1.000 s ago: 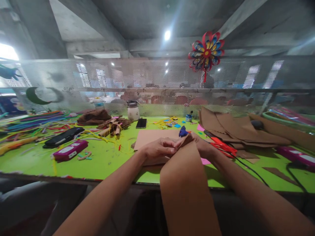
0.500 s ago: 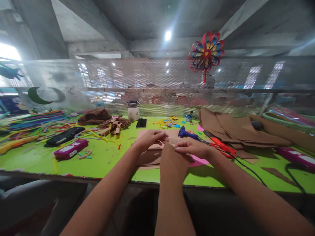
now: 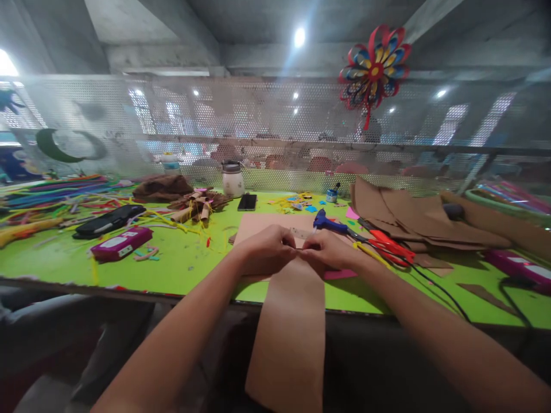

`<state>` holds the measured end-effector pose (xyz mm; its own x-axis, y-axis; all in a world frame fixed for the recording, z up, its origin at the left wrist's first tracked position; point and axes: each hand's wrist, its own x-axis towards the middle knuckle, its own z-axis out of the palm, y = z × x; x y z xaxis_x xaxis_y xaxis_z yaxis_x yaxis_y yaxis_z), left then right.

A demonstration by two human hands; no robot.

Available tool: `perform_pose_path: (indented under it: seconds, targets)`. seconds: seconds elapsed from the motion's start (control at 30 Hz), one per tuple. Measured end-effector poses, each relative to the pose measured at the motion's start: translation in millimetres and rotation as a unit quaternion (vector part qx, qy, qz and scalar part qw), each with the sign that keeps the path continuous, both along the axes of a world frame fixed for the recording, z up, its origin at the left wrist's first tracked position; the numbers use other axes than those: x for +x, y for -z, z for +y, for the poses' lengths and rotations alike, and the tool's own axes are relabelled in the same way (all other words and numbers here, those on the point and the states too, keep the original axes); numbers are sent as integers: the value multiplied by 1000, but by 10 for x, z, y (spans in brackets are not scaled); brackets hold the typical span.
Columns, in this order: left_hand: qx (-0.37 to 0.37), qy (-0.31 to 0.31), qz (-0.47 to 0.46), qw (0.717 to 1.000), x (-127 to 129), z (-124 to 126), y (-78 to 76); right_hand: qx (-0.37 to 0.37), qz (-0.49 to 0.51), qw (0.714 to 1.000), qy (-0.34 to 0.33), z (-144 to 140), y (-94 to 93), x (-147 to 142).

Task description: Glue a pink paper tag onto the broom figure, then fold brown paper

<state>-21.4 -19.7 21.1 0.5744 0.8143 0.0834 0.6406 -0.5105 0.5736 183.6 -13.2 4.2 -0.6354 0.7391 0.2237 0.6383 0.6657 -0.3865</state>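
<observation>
Paper strip (image 3: 293, 327): brown, far end above the green table (image 3: 172, 272), near end past its edge.
Hands: left hand (image 3: 271, 246) and right hand (image 3: 329, 250) apparently pinch the far end, contact partly hidden.
Crease: uneven pinching could skew it.

Left hand (image 3: 272, 245) and right hand (image 3: 330, 252) nearly meet over the near edge of a green table (image 3: 181, 276), fingertips of both pinching the upper end of a long brown paper strip (image 3: 293, 338) that hangs down past the edge toward the wearer's lap. Just beyond the right hand lies a blue glue gun (image 3: 332, 223), red-handled scissors (image 3: 391, 246) near it, brown sheets (image 3: 400, 213) heaped farther right. Left side: magenta power strip (image 3: 123, 244), black case (image 3: 108, 221), brown paper rolls (image 3: 198, 207); a dark phone (image 3: 247, 202) beside a pale jar (image 3: 233, 182), perforated screen (image 3: 258, 115) behind.
</observation>
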Motion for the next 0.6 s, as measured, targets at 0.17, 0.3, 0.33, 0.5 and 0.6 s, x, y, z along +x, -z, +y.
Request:
perform_pose_path:
  seconds: [0.17,0.3,0.33,0.5,0.6]
  targets:
    - [17,-11,73,997,-42,49,-17,51,-22,998,-38,51,95,28]
    - [30,30,79,996,-44,114,28,52,-17,997,-51,60,116,28]
    - [40,38,78,995,-39,131,42,55,-17,997,-50,59,118,21]
    - [108,64,96,988,-6,179,79,64,-25,997,-36,33,113,-16]
    - [126,65,105,984,-22,153,80,55,-28,997,-41,28,107,-16]
